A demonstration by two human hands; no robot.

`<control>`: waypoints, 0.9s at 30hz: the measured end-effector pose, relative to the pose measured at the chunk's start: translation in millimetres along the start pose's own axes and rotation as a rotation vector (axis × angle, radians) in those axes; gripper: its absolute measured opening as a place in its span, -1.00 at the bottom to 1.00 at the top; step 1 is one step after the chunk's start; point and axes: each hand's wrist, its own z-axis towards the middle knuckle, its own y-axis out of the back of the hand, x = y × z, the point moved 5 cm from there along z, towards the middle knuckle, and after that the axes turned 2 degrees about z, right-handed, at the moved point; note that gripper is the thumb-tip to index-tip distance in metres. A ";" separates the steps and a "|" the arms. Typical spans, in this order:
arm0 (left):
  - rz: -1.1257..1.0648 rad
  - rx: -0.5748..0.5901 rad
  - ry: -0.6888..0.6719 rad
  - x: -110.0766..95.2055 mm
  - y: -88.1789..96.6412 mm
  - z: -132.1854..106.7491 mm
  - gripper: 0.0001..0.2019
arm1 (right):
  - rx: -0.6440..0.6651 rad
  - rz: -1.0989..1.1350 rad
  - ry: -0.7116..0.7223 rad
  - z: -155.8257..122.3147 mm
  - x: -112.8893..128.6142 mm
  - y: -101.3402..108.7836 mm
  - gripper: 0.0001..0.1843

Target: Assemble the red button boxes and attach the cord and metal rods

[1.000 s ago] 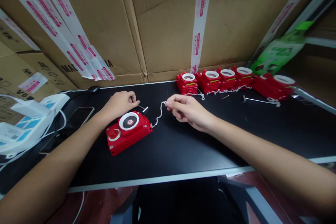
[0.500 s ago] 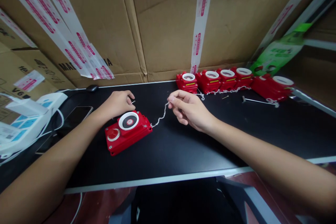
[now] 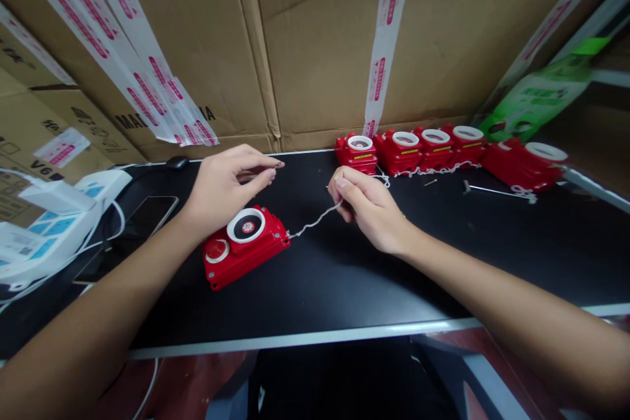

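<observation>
A red box with a round white-rimmed window (image 3: 246, 249) lies on the black table in front of me. From its right end a thin white cord (image 3: 315, 223) runs up to my right hand (image 3: 369, 207), whose fingers are closed around it. A tiny tip pokes out left of those fingers, too small to name. My left hand (image 3: 229, 184) is above the box's far side, with thumb and forefinger pinching a small dark metal piece (image 3: 279, 165). Its exact kind does not show.
Several similar red boxes (image 3: 406, 154) line the back right, with white cords. Near them lie a small pin (image 3: 431, 182) and a metal T-shaped rod (image 3: 497, 190). A green bottle (image 3: 541, 98) leans behind. At left are a phone (image 3: 152, 216) and a white power strip (image 3: 59, 223). Cardboard boxes (image 3: 319, 46) stand behind.
My left hand has risen and moved right with the small metal piece. My right hand has moved slightly right, its fingers curling tighter, and the cord is straighter.
</observation>
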 end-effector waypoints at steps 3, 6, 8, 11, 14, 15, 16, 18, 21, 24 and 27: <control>0.042 -0.086 -0.120 -25.3 7.7 -7.8 -0.81 | 0.085 -0.025 0.030 -4.1 8.9 -4.0 -0.61; 0.085 -0.094 -0.203 -42.7 10.0 -13.7 -0.87 | 0.158 -0.077 0.033 -8.0 15.9 -10.4 -0.63; 0.094 -0.075 -0.246 -50.5 9.3 -16.7 -0.90 | 0.175 -0.103 0.042 -9.5 19.8 -14.4 -0.63; 0.096 -0.057 -0.286 -58.4 7.1 -20.6 -0.92 | 0.174 -0.108 0.047 -10.4 23.5 -19.0 -0.63; 0.071 -0.035 -0.290 -62.2 2.6 -23.9 -0.93 | 0.167 -0.105 0.059 -10.8 26.5 -21.4 -0.60; 0.062 -0.030 -0.281 -62.7 0.8 -24.7 -0.93 | 0.163 -0.104 0.076 -11.0 28.0 -21.5 -0.59; 0.055 -0.025 -0.268 -62.7 -0.9 -25.3 -0.93 | 0.159 -0.106 0.099 -11.2 29.7 -21.5 -0.58; 0.046 -0.012 -0.239 -62.5 -4.1 -25.8 -0.92 | 0.151 -0.116 0.159 -11.8 33.5 -21.1 -0.59; 0.049 0.006 -0.233 -63.2 -7.1 -26.1 -0.91 | 0.154 -0.145 0.232 -12.7 37.5 -20.9 -0.62; 0.064 0.031 -0.272 -65.7 -9.2 -27.1 -0.92 | 0.174 -0.184 0.245 -13.2 38.0 -21.9 -0.63; 0.057 0.050 -0.297 -67.3 -11.1 -28.9 -0.90 | 0.183 -0.208 0.244 -13.5 37.9 -22.3 -0.61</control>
